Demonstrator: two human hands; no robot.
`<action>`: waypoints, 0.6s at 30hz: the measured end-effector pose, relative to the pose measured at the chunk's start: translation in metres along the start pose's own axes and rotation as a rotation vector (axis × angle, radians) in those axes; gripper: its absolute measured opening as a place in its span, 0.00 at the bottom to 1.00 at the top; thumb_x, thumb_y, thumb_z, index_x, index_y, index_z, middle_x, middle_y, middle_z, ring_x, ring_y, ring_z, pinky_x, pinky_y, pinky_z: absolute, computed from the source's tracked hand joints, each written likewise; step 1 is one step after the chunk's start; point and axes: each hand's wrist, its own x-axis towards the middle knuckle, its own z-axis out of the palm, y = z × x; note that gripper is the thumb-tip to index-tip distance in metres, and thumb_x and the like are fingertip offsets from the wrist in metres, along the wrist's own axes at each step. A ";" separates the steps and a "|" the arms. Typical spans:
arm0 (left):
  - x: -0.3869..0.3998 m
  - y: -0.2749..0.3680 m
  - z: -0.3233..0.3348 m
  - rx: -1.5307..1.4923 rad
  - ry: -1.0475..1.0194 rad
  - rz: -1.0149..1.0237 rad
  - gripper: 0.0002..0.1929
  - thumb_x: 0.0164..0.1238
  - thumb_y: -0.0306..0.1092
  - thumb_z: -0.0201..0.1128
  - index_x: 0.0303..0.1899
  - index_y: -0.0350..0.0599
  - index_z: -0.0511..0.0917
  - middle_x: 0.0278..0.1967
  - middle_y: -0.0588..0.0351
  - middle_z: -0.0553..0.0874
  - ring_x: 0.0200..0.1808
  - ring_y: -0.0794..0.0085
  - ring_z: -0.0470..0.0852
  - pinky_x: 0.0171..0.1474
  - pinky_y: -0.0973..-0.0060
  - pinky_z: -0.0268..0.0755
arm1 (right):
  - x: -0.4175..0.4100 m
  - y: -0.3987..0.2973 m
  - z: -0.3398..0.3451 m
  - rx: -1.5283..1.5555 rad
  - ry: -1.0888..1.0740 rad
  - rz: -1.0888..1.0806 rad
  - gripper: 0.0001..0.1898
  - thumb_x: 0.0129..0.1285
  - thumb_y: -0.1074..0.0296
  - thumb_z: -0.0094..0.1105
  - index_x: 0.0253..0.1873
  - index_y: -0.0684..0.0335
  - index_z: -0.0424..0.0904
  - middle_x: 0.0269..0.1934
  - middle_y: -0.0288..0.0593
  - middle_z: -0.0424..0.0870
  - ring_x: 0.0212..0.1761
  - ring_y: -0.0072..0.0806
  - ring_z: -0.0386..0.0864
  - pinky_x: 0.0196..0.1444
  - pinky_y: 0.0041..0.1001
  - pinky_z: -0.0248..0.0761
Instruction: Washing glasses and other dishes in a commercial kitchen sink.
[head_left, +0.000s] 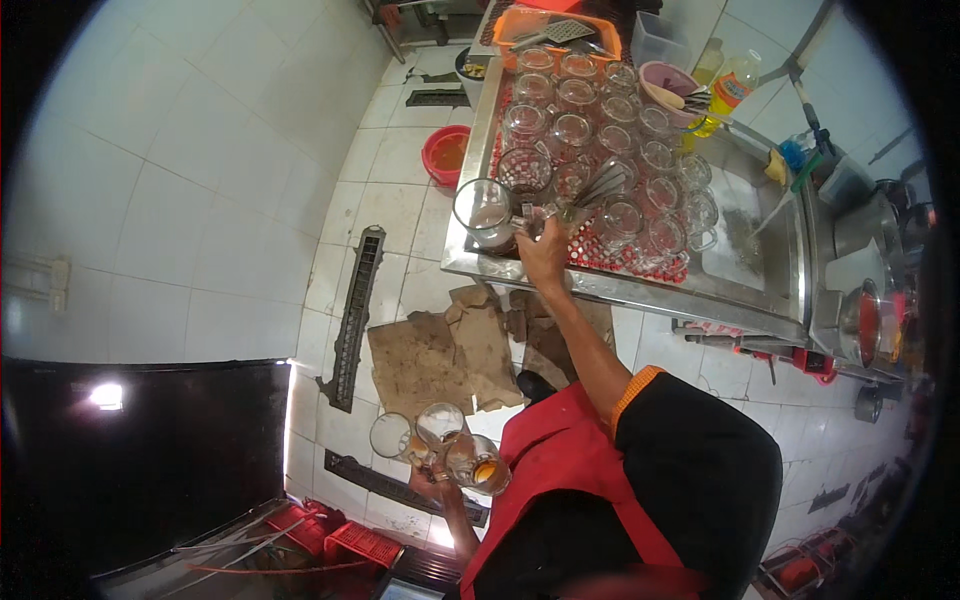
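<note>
My left hand (431, 481) is low on the left, closed around the handles of glass mugs: a clear mug (391, 436), a mug with pale residue (441, 424) and one with orange-brown liquid (480, 469). My right hand (544, 255) reaches over the corner of the steel sink counter (459, 251), fingers closed at the handle of a large glass mug (484, 214) with whitish residue. Its exact grip is partly hidden. Just beyond the fingers, a bunch of metal spoons (600, 184) stands among the glassware. Several upturned glass mugs (574, 129) fill the red perforated mat (585, 244).
The sink basin (739, 240) lies to the right. An orange basin (510, 28) with a grater, a pink bowl (667, 82) of utensils and a yellow bottle (727, 94) stand behind. On the floor are a red bucket (448, 156), flattened cardboard (420, 356) and drain grates (356, 322).
</note>
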 end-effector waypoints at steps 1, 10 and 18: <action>0.002 0.003 0.004 -0.004 -0.003 -0.007 0.17 0.55 0.39 0.63 0.39 0.32 0.76 0.28 0.55 0.79 0.29 0.74 0.75 0.34 0.76 0.68 | -0.001 0.008 -0.006 -0.096 -0.064 -0.047 0.17 0.48 0.72 0.65 0.44 0.67 0.75 0.36 0.53 0.78 0.39 0.47 0.77 0.42 0.39 0.68; 0.006 0.009 0.020 -0.006 -0.052 0.011 0.17 0.56 0.39 0.63 0.38 0.32 0.75 0.27 0.55 0.79 0.27 0.76 0.74 0.32 0.76 0.68 | 0.104 -0.051 -0.124 -0.485 0.020 -0.388 0.19 0.58 0.56 0.60 0.47 0.66 0.74 0.41 0.55 0.75 0.39 0.47 0.78 0.41 0.41 0.71; 0.008 0.014 0.047 -0.056 -0.059 0.041 0.15 0.54 0.34 0.60 0.37 0.29 0.75 0.30 0.52 0.80 0.30 0.72 0.76 0.34 0.74 0.70 | 0.137 -0.002 -0.089 -0.848 -0.564 -0.557 0.18 0.62 0.54 0.54 0.37 0.67 0.74 0.37 0.52 0.78 0.32 0.47 0.79 0.30 0.39 0.73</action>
